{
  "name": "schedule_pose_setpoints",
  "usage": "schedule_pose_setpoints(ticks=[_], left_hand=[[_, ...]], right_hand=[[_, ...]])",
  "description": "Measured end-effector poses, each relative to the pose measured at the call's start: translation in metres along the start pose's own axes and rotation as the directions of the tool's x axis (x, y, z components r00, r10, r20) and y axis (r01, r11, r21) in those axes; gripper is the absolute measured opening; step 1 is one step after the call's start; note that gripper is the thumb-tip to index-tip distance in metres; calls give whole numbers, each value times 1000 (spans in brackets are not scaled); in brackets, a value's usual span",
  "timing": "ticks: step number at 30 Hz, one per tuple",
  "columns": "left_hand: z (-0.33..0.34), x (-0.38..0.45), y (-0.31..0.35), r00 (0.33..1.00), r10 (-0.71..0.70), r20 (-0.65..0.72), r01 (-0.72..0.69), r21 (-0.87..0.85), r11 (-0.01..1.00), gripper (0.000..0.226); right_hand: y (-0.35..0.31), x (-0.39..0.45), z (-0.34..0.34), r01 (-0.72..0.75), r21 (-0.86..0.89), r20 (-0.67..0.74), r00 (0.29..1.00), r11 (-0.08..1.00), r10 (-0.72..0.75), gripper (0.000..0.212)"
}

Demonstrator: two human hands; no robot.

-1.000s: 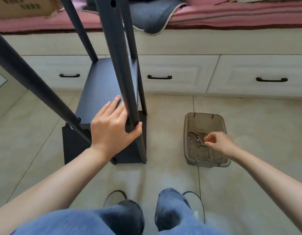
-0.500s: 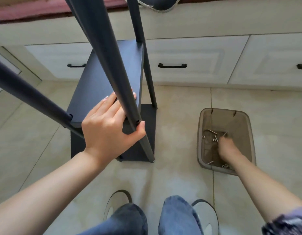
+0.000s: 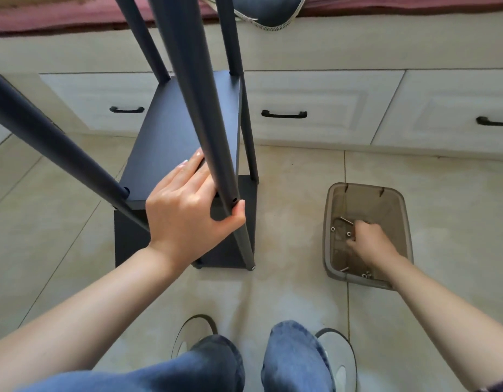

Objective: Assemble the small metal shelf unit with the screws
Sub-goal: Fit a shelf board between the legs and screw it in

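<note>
A dark metal shelf unit stands on the tiled floor, its upper shelf panel (image 3: 176,131) fixed between several upright posts. My left hand (image 3: 188,210) grips the near right post (image 3: 213,154), thumb hooked around it just below a screw hole, fingers lying on the shelf panel. To the right sits a translucent brown plastic bin (image 3: 336,190) holding several loose screws (image 3: 332,229) and a thin metal key. My right hand (image 3: 370,241) reaches down into the bin with its fingers curled among the screws; what they hold is hidden.
White drawers with black handles (image 3: 284,114) run along the wall behind the shelf. A cushioned bench with a grey cloth lies above them. My knees in jeans (image 3: 295,360) and my shoes are at the bottom edge.
My right hand went from the bin's rim down inside it among the screws. The view tilted down and drew closer. My left hand kept its grip on the post.
</note>
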State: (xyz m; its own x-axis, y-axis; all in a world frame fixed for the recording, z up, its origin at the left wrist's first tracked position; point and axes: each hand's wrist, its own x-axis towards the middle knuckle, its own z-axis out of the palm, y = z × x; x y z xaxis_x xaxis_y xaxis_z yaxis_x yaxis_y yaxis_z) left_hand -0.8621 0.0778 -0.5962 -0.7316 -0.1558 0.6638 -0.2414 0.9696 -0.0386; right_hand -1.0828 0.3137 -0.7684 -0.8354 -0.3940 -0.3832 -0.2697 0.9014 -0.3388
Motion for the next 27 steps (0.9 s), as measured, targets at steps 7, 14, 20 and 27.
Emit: schedule_pose_setpoints(ticks=[7,14,20,27], left_hand=[[-7,1,3,995,-68,79,72,-48,996,44],[-19,1,0,955,-112,274,134,-65,989,61],[-24,4,-3,910,-103,401,144,-74,987,73],[-34,-4,-14,904,-65,422,138,-145,980,71]], right_hand=[[-61,-68,-57,243,301,-297,943,922,-152,8],[-145,-164,-94,453,647,-362,890,613,-276,17],[-172,-195,-98,479,681,-350,877,554,-329,13],[-188,-200,-91,431,706,-320,902,562,-290,16]])
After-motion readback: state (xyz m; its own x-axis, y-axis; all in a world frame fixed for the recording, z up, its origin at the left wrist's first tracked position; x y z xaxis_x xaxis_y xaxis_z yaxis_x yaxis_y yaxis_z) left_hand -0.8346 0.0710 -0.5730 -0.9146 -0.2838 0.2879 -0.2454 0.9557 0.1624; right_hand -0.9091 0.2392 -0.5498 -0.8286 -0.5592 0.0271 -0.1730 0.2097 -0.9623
